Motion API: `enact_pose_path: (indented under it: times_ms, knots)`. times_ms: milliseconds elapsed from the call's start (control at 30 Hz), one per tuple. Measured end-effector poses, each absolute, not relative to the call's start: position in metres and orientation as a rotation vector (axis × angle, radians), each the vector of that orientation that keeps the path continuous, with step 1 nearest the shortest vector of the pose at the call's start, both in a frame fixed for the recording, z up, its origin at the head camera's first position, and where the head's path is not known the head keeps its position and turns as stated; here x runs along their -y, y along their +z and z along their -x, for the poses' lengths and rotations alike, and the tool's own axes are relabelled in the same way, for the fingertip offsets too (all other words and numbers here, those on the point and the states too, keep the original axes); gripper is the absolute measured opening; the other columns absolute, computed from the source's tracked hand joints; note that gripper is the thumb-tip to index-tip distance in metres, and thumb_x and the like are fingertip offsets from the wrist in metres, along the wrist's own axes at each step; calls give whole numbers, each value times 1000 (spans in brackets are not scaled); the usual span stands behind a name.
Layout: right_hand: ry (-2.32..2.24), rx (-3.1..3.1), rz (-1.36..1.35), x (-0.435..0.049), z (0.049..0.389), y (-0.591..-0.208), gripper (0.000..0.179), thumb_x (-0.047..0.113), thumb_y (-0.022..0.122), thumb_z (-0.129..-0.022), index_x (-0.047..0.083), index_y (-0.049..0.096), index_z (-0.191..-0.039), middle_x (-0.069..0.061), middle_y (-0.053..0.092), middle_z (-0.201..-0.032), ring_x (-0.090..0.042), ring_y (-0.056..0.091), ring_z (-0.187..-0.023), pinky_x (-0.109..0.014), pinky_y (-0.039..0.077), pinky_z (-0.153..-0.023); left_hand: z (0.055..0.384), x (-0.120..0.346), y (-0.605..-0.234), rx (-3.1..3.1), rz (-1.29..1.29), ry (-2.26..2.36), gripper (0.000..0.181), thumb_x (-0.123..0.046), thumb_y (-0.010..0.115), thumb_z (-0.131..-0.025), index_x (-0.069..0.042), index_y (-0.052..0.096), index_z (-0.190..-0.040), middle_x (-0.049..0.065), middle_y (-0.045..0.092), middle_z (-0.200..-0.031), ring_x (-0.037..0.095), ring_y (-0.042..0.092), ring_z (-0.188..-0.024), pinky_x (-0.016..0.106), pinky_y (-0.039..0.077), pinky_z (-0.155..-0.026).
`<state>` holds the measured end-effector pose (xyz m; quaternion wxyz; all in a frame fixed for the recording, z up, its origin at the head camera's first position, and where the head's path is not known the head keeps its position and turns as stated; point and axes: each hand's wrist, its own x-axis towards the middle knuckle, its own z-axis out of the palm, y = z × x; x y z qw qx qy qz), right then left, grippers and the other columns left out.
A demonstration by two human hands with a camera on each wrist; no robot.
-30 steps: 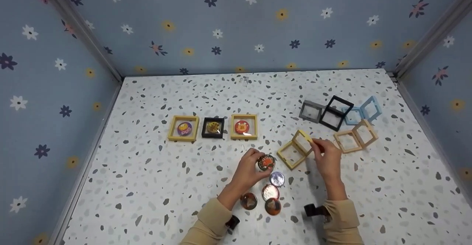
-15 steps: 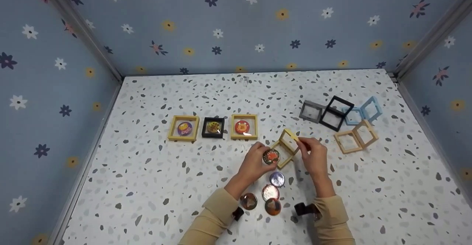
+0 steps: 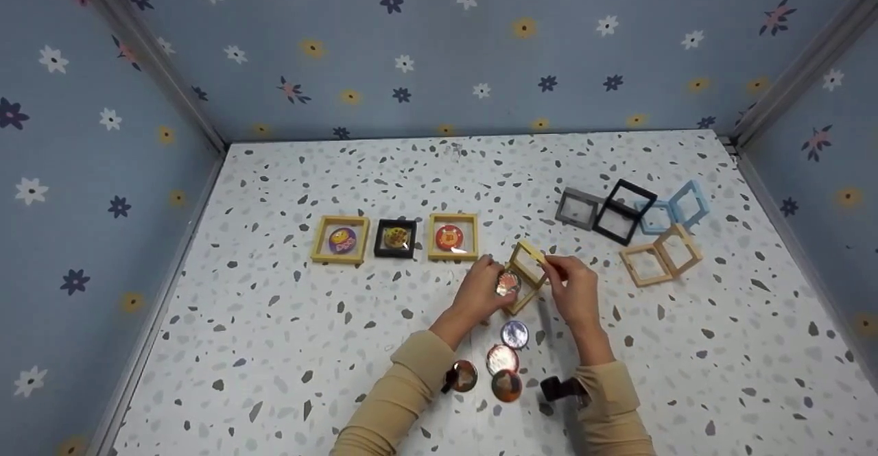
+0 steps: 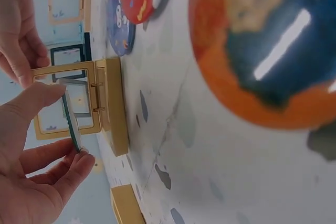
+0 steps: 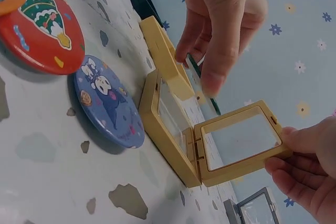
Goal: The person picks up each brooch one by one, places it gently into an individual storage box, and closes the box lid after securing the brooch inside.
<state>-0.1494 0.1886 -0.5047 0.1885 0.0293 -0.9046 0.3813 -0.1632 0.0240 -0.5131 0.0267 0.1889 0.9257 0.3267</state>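
Observation:
My left hand (image 3: 477,291) pinches a round badge (image 3: 508,283) by its edges between thumb and fingers. In the left wrist view the badge (image 4: 72,121) is seen edge-on, above the lower half of an open yellow hinged display frame (image 4: 113,106). My right hand (image 3: 575,290) pinches the raised lid of that yellow frame (image 3: 525,295) at its corner. The right wrist view shows thumb and fingers of the right hand (image 5: 310,163) on the lid's rim, and a clear film in both halves of the frame (image 5: 173,124).
Loose badges lie nearby: a blue one (image 3: 514,334), a red one (image 3: 503,360) and two darker orange ones (image 3: 507,386). Left stand three frames holding badges, including a black one (image 3: 396,238). At right are several frames: grey (image 3: 578,208), black (image 3: 623,212), light blue (image 3: 656,216), wooden (image 3: 647,264).
The yellow frame has shifted left with my right hand holding its lid. My left hand has carried the badge right and slightly away from me, over the frame.

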Motion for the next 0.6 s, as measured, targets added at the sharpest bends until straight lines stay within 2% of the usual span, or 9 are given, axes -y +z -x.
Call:
enact_pose_path:
  times_ms: [167,600]
  knots:
    - [1051,2538,-111,-187,150,-505,12,5,63,-81,-2,67,-90,-12,63,-80,-18,57,-66,-31,47,-59,168,-29,-518,-2862,-590,933,37,-22,71,-70,2,63,-97,5,47,-87,16,48,-77,27,43,-68]
    - [1059,2563,-83,-186,150,-506,13,6,63,-81,1,66,-91,-10,63,-82,-18,57,-69,-30,47,-62,171,-37,-524,-2872,-592,811,34,-20,69,-69,1,62,-94,8,49,-93,18,50,-81,27,46,-73]
